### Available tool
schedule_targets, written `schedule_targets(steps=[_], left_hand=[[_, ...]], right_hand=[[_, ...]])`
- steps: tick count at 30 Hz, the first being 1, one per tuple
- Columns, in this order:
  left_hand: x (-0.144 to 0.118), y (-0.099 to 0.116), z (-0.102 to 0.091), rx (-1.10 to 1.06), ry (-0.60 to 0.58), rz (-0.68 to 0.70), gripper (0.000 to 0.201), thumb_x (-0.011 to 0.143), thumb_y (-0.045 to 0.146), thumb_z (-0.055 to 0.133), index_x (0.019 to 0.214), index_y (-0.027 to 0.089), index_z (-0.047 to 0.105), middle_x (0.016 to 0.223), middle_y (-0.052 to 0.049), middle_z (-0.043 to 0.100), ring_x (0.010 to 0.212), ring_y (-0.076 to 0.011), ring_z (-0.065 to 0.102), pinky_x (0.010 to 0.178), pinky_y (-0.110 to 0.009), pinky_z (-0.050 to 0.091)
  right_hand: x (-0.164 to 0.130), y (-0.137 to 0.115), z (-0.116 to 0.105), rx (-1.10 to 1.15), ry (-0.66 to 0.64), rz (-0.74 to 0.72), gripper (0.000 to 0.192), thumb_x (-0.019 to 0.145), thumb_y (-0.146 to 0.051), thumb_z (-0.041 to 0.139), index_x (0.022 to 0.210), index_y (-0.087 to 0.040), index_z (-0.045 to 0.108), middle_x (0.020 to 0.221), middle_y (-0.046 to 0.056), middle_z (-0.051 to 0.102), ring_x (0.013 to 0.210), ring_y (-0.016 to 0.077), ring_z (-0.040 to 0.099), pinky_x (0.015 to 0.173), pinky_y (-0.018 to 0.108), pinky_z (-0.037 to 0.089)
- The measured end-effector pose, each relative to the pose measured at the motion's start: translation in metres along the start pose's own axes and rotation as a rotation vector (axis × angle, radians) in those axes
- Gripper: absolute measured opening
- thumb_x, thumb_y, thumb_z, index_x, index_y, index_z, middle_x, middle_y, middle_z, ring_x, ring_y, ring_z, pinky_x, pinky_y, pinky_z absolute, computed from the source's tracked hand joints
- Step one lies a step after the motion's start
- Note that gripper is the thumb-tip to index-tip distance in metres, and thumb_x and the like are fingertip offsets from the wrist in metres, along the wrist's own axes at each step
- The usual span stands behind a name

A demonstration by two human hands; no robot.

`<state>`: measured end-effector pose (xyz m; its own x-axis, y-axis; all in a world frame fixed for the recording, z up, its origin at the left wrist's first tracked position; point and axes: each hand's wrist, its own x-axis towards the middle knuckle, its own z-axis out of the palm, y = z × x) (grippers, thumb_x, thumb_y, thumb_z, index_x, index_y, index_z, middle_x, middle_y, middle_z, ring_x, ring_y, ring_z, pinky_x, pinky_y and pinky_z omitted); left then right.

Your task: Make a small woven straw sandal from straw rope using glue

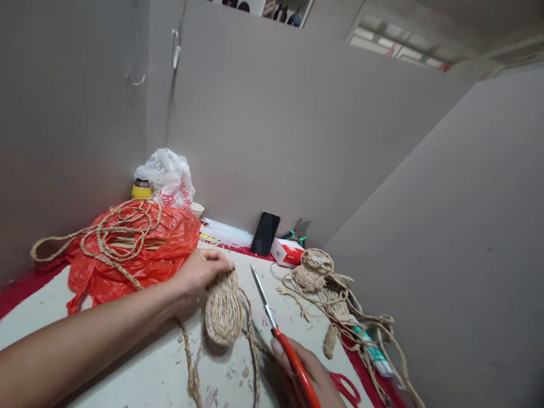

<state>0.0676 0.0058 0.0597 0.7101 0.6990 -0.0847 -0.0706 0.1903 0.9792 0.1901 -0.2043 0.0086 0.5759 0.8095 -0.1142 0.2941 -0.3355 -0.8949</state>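
My left hand (200, 274) rests its fingers on the top end of an oval piece of coiled braided straw (223, 311) lying on the white table (127, 362). Loose braid tails (192, 374) trail from the oval toward me. My right hand (306, 378) grips red-handled scissors (276, 331); their closed blades point away from me, just right of the oval.
A red plastic bag (136, 255) with a coil of braided rope (114, 229) sits at the left. Behind it stand a yellow bottle (141, 189) and a white bag (170, 178). A phone (265, 233) leans on the wall. More woven pieces (318, 275) lie right.
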Motion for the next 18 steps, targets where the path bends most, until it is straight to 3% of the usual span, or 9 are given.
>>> schedule_targets(steps=[2,6,11,18], left_hand=[[-0.001,0.02,-0.007,-0.026,0.044,0.069,0.015,0.061,0.03,0.071,0.06,0.016,0.065,0.055,0.004,0.059,0.053,-0.0086,0.047,0.055,-0.022,0.034],[-0.014,0.061,-0.019,-0.047,0.23,0.401,0.012,0.061,0.027,0.074,0.062,0.017,0.068,0.061,0.002,0.063,0.06,-0.0099,0.052,0.061,-0.023,0.04],[-0.039,0.091,-0.027,-0.06,0.333,0.654,0.01,0.065,0.026,0.074,0.064,0.019,0.068,0.065,0.003,0.064,0.064,-0.0097,0.055,0.064,-0.022,0.043],[-0.056,0.096,-0.021,-0.032,0.245,0.637,0.01,0.068,0.027,0.072,0.068,0.017,0.068,0.071,0.0,0.066,0.07,-0.0126,0.059,0.068,-0.024,0.046]], right_hand=[[0.003,-0.005,-0.008,-0.11,-0.05,-0.01,0.041,0.074,-0.058,0.055,0.067,-0.018,0.059,0.062,0.0,0.054,0.063,0.0172,0.05,0.058,0.024,0.041],[0.001,-0.023,-0.01,-0.403,-0.094,-0.049,0.037,0.077,-0.052,0.054,0.066,-0.018,0.063,0.058,0.0,0.057,0.058,0.0156,0.049,0.052,0.022,0.035],[0.01,-0.052,0.023,-0.703,-0.12,-0.179,0.026,0.077,-0.043,0.057,0.064,-0.021,0.063,0.058,0.002,0.061,0.051,0.0144,0.048,0.049,0.024,0.028],[0.041,-0.07,0.085,-0.684,-0.226,-0.351,0.022,0.078,-0.04,0.057,0.078,-0.02,0.066,0.066,0.001,0.065,0.057,0.0141,0.054,0.05,0.023,0.03]])
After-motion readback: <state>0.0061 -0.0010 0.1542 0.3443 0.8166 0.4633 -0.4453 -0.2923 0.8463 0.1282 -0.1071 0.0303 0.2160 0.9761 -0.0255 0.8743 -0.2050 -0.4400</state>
